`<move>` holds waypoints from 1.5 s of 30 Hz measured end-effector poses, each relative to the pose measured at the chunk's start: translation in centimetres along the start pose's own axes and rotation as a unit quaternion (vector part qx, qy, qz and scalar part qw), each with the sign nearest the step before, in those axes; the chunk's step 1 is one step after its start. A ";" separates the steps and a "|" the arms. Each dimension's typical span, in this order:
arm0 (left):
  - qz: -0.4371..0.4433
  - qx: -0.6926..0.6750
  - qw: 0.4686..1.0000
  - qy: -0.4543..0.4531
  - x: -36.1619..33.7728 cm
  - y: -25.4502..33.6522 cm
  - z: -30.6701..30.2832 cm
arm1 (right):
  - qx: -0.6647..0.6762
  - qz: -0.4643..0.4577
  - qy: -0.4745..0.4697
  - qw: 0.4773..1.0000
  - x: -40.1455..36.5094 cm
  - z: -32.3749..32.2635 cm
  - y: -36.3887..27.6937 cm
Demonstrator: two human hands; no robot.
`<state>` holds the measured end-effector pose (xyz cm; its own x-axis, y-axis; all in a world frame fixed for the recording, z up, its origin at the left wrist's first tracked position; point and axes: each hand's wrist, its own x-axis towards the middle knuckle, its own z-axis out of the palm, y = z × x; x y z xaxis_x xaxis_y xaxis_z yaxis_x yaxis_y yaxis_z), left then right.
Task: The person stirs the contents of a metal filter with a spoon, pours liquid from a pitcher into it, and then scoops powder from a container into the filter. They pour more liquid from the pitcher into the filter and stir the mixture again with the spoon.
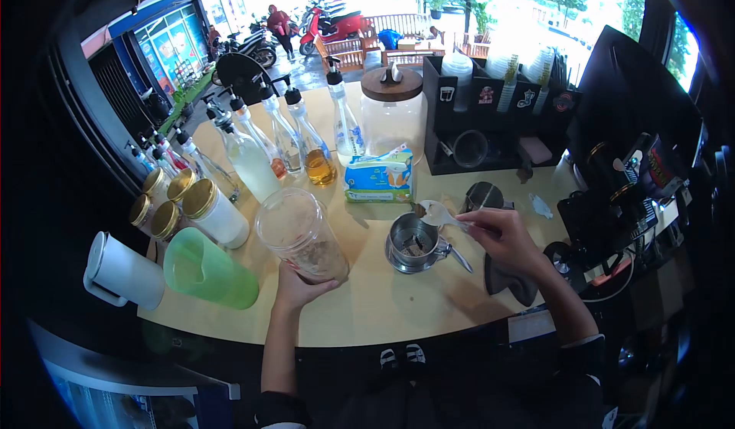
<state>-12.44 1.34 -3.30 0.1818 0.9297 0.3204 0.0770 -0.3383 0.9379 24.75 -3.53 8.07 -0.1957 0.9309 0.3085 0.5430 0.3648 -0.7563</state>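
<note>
My left hand [304, 286] is wrapped round the lower part of a clear jar [302, 234], which holds a light brown substance and leans a little on the counter. In my right hand [501, 237] is the handle of a pale spoon [442, 214], pinched between the fingers. The spoon's bowl is over the right rim of a metal cup [413, 239]. That cup stands on a metal saucer, with a small spoon [459, 259] at its right. Whatever the spoon carries is too small to make out.
A tissue pack [379, 178] lies behind the cup. Pump bottles [310, 142], gold-lidded jars [214, 211] and a green pitcher [210, 268] stand at the left. A black cup organizer [490, 149] is at the back right. Outside, a person [282, 27] is near motorbikes.
</note>
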 end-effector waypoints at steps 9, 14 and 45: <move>0.032 -0.010 0.999 0.002 0.2 -1.1 -0.2 | -0.008 -0.013 0.016 1.000 -0.7 0.1 -0.3; 0.025 -0.014 1.000 -0.007 0.3 -1.2 -0.3 | 0.007 -0.009 0.015 1.000 -1.1 -0.2 -1.1; 0.002 -0.001 1.000 -0.026 0.0 -0.1 -0.2 | -0.175 -0.147 -0.027 0.973 -3.7 2.2 -1.1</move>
<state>-12.69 1.45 -3.36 0.2328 0.9196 0.3164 0.0753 -0.3414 0.9369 23.08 -7.35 6.47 -0.4219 0.7908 0.4434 0.7001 0.5949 -0.3948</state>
